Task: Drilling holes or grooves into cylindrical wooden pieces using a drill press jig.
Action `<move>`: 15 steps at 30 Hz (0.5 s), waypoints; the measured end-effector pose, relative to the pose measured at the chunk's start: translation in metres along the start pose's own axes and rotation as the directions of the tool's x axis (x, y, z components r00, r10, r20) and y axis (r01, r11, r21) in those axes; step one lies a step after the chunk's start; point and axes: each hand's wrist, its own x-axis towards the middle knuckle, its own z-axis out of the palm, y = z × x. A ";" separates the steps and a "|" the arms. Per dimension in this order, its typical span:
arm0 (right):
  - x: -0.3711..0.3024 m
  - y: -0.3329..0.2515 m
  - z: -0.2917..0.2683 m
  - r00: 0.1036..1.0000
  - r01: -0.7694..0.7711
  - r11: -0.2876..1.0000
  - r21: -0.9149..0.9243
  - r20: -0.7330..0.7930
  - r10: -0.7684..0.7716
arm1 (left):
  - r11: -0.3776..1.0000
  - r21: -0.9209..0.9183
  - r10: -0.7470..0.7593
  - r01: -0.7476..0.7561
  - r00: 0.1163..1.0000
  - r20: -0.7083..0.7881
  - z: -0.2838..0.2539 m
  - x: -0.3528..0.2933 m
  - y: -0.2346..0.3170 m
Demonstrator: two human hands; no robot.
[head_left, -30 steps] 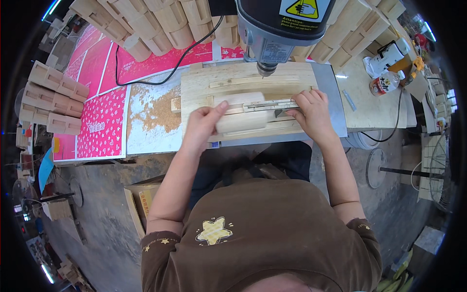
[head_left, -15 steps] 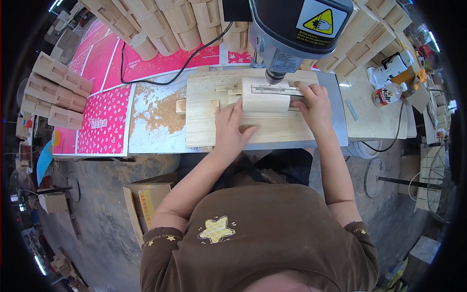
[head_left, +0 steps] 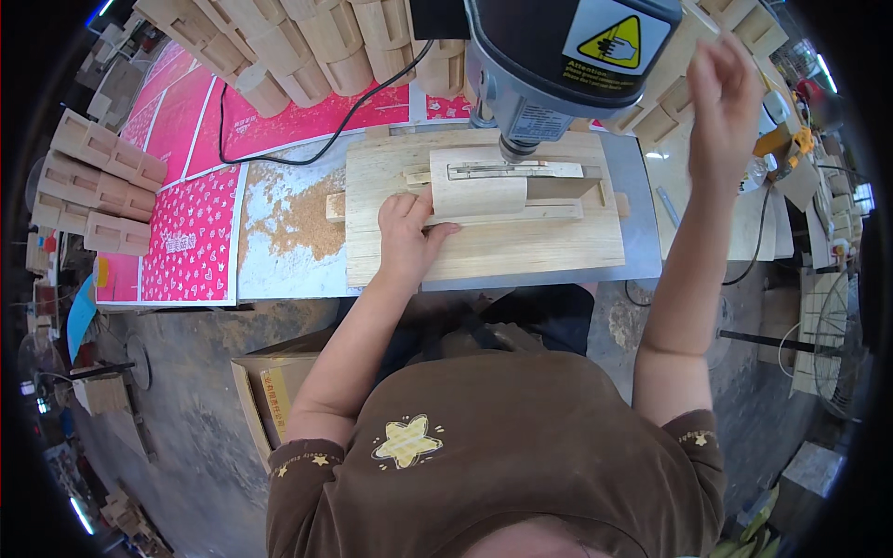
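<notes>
A pale wooden block (head_left: 479, 197) sat on a flat wooden board (head_left: 498, 249) at the counter's (head_left: 288, 277) near edge, below the chuck (head_left: 514, 150) of a drill press (head_left: 539, 88). Whether the drill met the wood could not be told. The worker's left hand (head_left: 409, 237) rested at the block's left end, just beside its near corner, fingers bent against the wood and thumb spread apart along the board, without closing around the piece. The block lay to that hand's right and slightly farther from the counter's near edge. The right hand (head_left: 730, 107) hung in the air toward the counter's far right corner, well apart from the block; blur hid how far its fingers were curled, and nothing could be seen in it. Sawdust (head_left: 302, 214) covered the counter left of the board, while more wooden pieces (head_left: 321, 51) stood stacked along the far edge.
</notes>
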 end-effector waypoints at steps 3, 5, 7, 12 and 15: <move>0.043 0.011 0.009 0.965 0.048 0.968 -0.245 0.261 0.018 | 1.000 0.004 0.009 -0.010 0.999 0.043 0.009 0.005 0.003; 0.037 -0.015 0.025 0.956 -0.161 0.971 -0.175 0.216 0.197 | 0.999 0.036 -0.001 0.000 0.999 0.044 0.006 0.001 0.001; 0.027 -0.037 0.012 0.909 -0.357 0.926 -0.120 0.183 0.374 | 0.999 0.045 -0.006 0.004 0.999 0.047 0.008 0.003 0.004; -0.041 -0.076 -0.009 0.951 -0.146 0.965 -0.219 0.237 0.198 | 1.000 0.029 -0.005 0.003 0.999 0.037 0.004 -0.001 0.001; -0.091 -0.069 -0.001 0.966 -0.169 0.965 -0.200 0.159 0.202 | 0.998 0.057 -0.012 0.009 0.999 0.040 0.002 -0.001 -0.001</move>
